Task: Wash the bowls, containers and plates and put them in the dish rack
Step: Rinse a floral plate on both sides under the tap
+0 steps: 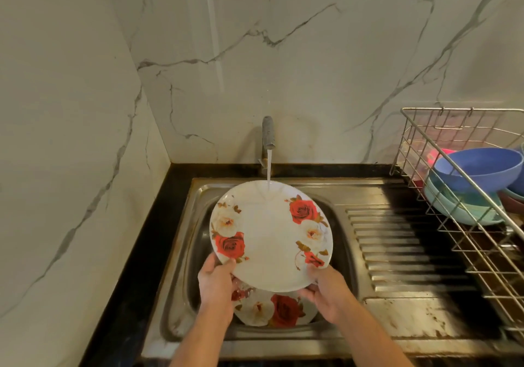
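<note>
A white plate with red and cream roses (270, 236) is tilted over the steel sink (198, 253), and water from the tap (268, 137) runs onto its far rim. My left hand (217, 279) grips its near left edge, thumb on top. My right hand (326, 287) grips the near right edge the same way. A second rose plate (275, 308) lies in the basin below, partly hidden by the held plate and my hands. The wire dish rack (453, 196) stands at the right and holds a blue bowl (479, 168) over a teal bowl (459, 211).
A ribbed steel drainboard (397, 247) lies between the sink and the rack. A pink container (433, 157) sits behind the bowls in the rack. Marble walls close in at the left and back, and a black counter edge (141, 253) runs along the sink's left.
</note>
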